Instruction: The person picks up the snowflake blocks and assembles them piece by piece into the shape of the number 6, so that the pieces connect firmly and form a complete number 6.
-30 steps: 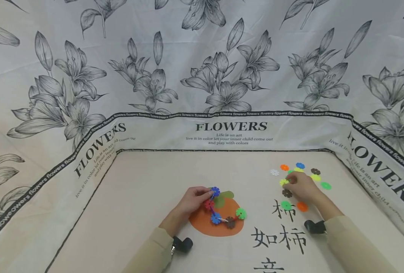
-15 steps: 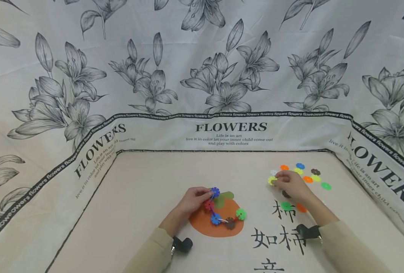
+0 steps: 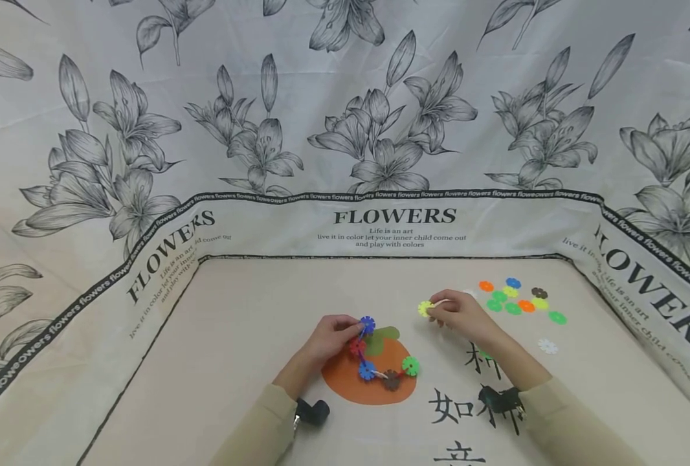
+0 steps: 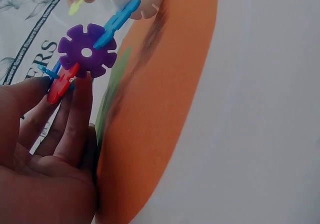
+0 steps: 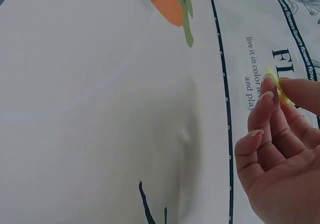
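A notched-disc chain (image 3: 371, 374) is over the persimmon print (image 3: 345, 387), one end clamped in the left hand's (image 3: 329, 336) fingers; only the left wrist view shows its purple disc (image 4: 95, 62) face-on. Right of the print, the right hand's (image 3: 461, 317) fingers pinch a yellow disc (image 3: 423, 309).

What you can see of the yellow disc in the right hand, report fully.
The yellow disc is small, thin and flower-shaped, with a notched edge, and looks like plastic. The right hand pinches it between thumb and fingers, which hide part of it. Its face shows in the head view, right of and apart from the linked discs; the right wrist view catches it nearly edge-on. Only the hand visibly touches it.
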`<state>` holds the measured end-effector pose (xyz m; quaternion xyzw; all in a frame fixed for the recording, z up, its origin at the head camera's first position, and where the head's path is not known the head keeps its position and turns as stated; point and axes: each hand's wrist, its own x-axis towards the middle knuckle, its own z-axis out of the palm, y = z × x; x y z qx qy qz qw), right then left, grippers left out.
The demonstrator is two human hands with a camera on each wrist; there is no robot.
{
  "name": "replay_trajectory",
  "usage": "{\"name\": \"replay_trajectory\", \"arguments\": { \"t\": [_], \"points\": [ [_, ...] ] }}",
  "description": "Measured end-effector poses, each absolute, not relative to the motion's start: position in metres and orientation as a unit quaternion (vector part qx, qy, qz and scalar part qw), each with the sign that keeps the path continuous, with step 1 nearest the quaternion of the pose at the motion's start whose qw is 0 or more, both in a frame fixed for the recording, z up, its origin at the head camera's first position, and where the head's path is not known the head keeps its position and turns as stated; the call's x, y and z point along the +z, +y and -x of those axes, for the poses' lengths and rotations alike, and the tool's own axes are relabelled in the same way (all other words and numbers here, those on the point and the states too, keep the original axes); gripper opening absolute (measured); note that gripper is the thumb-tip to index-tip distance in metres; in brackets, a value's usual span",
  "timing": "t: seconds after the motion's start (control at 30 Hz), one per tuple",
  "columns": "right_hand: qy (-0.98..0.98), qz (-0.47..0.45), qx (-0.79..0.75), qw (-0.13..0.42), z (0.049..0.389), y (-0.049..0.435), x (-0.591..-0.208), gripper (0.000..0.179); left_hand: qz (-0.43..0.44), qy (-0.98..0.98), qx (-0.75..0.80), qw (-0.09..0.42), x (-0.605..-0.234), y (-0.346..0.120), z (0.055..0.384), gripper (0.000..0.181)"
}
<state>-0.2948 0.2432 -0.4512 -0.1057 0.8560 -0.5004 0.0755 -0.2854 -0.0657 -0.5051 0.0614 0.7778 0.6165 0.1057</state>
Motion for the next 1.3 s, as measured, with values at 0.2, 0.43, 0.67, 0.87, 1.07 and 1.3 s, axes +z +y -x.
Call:
{"name": "replay_trajectory", "arguments": {
  "t": [0.2,0.43,0.67,0.87,1.07,1.3],
  "points": [
    [0.840,0.131,-0.518,0.093,0.293,0.224,-0.451,0.034,-0.075,0.781,0.612,0.100,-0.506,-0.066,0.288,0.020],
    [0.827,0.153,-0.532,0.101,0.294,0.206,-0.454,0.029,-0.076,0.780,0.613,0.100,-0.507,-0.065,0.290,0.022],
    [0.830,0.186,-0.517,0.096,0.297,0.193,-0.460,0.020,-0.073,0.764,0.631,0.111,-0.510,-0.067,0.292,0.025],
    [0.843,0.230,-0.480,0.082,0.299,0.184,-0.465,0.015,-0.080,0.759,0.634,0.124,-0.509,-0.067,0.290,0.025],
    [0.858,0.245,-0.445,0.071,0.302,0.181,-0.468,0.013,-0.081,0.757,0.636,0.130,-0.509,-0.066,0.289,0.025],
    [0.851,0.259,-0.450,0.082,0.305,0.178,-0.469,0.014,-0.089,0.751,0.641,0.130,-0.506,-0.067,0.289,0.024]
  ]
}}
